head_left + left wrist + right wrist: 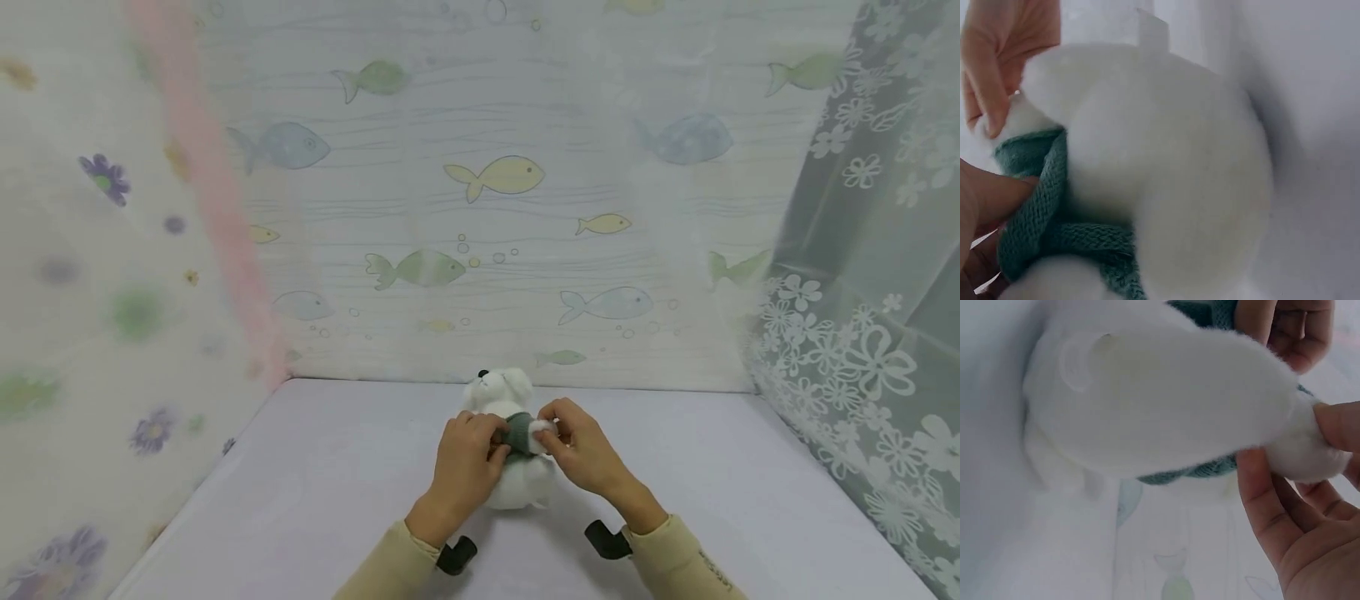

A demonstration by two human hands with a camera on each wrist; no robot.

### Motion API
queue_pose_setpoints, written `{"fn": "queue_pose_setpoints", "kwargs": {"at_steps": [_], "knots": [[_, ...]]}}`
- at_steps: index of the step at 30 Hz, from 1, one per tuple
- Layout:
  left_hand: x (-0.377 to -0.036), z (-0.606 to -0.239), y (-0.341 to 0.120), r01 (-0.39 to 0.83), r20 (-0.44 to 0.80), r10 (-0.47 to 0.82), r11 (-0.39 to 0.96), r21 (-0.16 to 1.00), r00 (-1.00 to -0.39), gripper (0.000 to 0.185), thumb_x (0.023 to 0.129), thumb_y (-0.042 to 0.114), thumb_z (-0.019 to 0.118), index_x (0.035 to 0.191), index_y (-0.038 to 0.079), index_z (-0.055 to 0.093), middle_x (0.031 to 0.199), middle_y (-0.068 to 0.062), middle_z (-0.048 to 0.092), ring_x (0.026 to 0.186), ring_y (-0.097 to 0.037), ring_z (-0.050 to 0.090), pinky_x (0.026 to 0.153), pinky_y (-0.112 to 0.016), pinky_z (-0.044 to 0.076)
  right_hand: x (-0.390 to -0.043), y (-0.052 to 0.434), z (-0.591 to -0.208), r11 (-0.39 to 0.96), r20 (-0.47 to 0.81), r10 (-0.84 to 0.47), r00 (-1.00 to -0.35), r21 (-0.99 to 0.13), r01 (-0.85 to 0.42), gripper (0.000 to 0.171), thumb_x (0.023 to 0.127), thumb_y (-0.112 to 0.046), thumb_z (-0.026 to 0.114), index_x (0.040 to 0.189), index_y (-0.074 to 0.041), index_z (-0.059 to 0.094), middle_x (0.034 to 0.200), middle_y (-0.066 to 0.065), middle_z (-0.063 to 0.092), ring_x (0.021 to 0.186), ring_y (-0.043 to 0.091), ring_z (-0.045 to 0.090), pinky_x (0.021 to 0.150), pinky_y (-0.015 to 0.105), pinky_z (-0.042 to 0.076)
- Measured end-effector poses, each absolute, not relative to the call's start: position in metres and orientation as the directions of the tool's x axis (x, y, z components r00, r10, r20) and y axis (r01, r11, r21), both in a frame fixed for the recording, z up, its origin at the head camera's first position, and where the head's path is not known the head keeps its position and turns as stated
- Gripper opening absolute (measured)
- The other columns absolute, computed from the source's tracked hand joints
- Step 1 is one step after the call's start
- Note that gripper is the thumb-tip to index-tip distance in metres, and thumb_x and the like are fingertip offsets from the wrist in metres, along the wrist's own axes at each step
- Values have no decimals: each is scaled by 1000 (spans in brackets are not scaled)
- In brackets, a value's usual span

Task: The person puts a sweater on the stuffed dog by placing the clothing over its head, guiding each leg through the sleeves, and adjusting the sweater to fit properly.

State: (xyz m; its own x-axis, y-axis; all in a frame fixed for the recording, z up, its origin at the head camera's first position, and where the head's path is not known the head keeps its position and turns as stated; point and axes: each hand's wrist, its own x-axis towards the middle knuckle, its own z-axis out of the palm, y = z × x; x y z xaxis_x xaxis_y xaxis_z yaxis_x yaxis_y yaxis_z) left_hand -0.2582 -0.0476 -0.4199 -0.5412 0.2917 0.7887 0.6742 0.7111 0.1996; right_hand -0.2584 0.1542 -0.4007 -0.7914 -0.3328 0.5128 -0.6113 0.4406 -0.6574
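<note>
A white plush toy animal (517,490) with a dark nose sits on the white table, its head tipped to the left in the head view. Around its chest is a green knitted sweater (517,434). My left hand (471,454) pinches the sweater's edge, its thumb over the knit (1052,181) in the left wrist view. My right hand (583,450) holds the toy's white arm, which comes out of the green sleeve. In the right wrist view, the fingers and thumb close around the rounded paw (1305,447). The toy's far side is hidden.
Black wrist devices (607,540) show beneath both beige sleeves (678,562). A fish-patterned curtain (495,250) hangs behind the table (337,475); a flowered curtain (90,333) is on the left, and a sheer one with white flowers (877,358) on the right.
</note>
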Motion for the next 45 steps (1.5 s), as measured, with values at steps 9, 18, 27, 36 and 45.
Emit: {"fn": "queue_pose_setpoints", "kwargs": {"at_steps": [9, 18, 27, 36, 45], "knots": [[-259, -410, -61, 601, 691, 161, 653, 461, -705, 11, 83, 12, 71, 91, 10, 64, 84, -1, 57, 76, -16, 52, 66, -31, 45, -261, 169, -395, 501, 495, -412, -765, -579, -643, 14, 91, -7, 63, 96, -17, 55, 92, -6, 52, 80, 12, 53, 69, 27, 50], [-253, -402, -63, 533, 548, 180, 599, 598, -817, 13, 82, 11, 71, 93, 8, 64, 83, 1, 54, 73, -13, 50, 62, -25, 44, -261, 174, -392, 517, 463, -387, -797, -606, -604, 16, 87, -8, 65, 98, -17, 57, 94, -5, 55, 79, 14, 55, 67, 29, 50], [-255, -402, -63, 621, 688, 143, 586, 520, -711, 18, 75, 0, 78, 87, 6, 66, 85, -4, 60, 74, -14, 56, 61, -24, 49, -264, 172, -400, 453, 606, -398, -688, -522, -722, 27, 78, 9, 64, 91, -14, 58, 89, -4, 51, 82, 10, 51, 71, 27, 51], [-256, -403, -63, 618, 610, 258, 602, 505, -749, 12, 82, 10, 73, 85, 11, 61, 73, 3, 56, 66, -13, 54, 60, -26, 44, -264, 173, -406, 606, 525, -439, -729, -426, -672, 22, 81, -15, 72, 82, -23, 52, 80, -12, 47, 78, 7, 48, 70, 30, 45], [-260, -411, -62, 693, 651, 357, 615, 376, -670, 26, 76, 1, 73, 99, 13, 68, 82, 3, 49, 74, -11, 46, 64, -26, 43, -267, 164, -411, 565, 634, -449, -630, -345, -750, 21, 82, -14, 77, 97, -16, 63, 100, -5, 51, 91, 14, 54, 76, 31, 49]]}}
